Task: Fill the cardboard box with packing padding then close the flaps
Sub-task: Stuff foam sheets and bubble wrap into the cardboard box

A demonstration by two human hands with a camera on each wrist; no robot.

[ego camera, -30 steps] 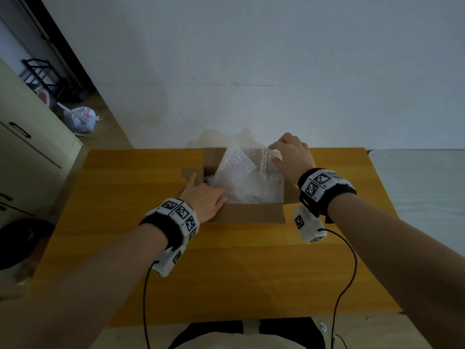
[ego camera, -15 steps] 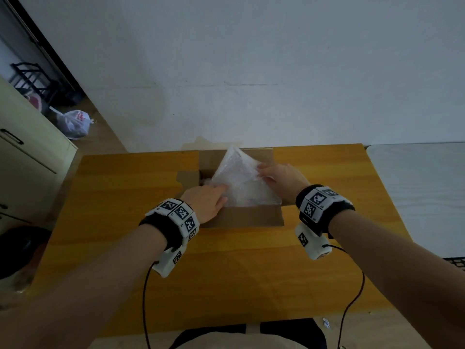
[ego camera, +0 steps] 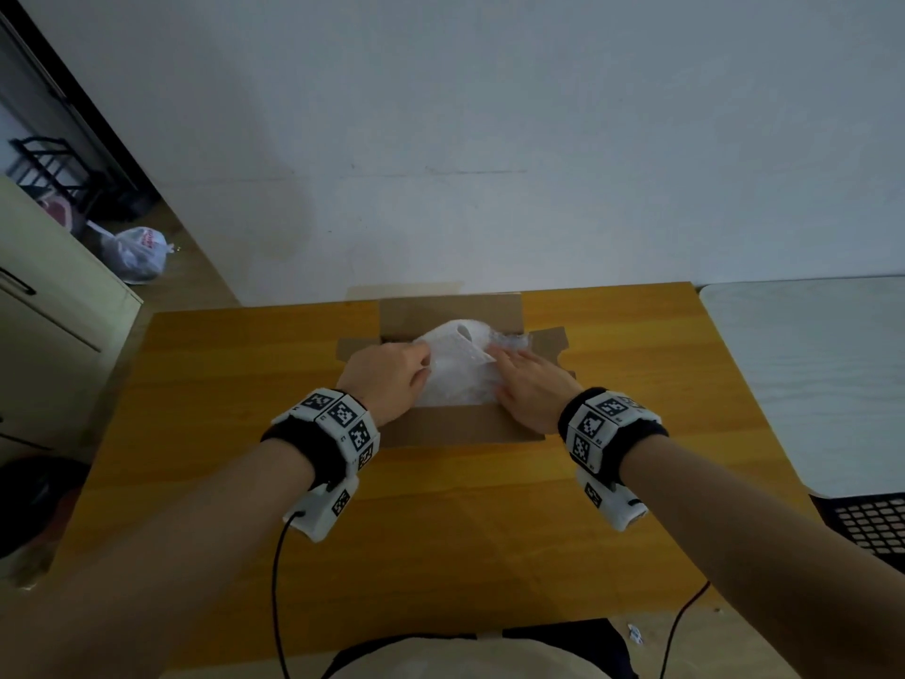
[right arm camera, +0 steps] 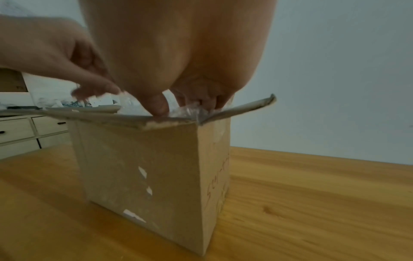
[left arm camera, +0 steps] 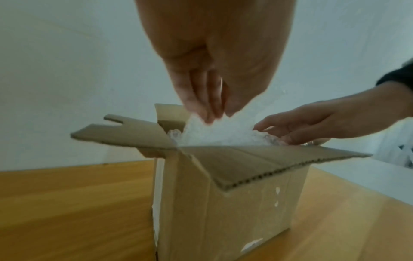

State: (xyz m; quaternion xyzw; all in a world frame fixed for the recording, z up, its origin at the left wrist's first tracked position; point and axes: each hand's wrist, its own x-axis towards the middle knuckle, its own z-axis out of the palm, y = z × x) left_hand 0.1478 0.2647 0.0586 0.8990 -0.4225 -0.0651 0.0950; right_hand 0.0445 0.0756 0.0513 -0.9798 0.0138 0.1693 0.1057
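An open cardboard box [ego camera: 455, 426] stands at the far middle of the wooden table, its flaps spread outward. White bubble wrap [ego camera: 455, 370] bulges out of its top. My left hand [ego camera: 392, 379] is at the wrap's left side; in the left wrist view its fingers and thumb [left arm camera: 214, 106] close together on a peak of the wrap [left arm camera: 219, 136]. My right hand [ego camera: 529, 384] lies flat on the wrap's right side with straight fingers, pressing down. In the right wrist view its fingertips [right arm camera: 210, 104] dip into the box [right arm camera: 138, 167] over crumpled wrap [right arm camera: 187, 111].
The table [ego camera: 440, 531] ends at a white wall just behind the box. A white surface [ego camera: 808, 374] adjoins it on the right, with a black mesh basket [ego camera: 871, 526] below. A cream cabinet [ego camera: 49, 311] and a plastic bag [ego camera: 137, 252] are at the left.
My right hand came down from the wrap's far right corner to lie flat on it. The upright sheet folded lower into the box. My left hand shifted up onto the wrap's left edge.
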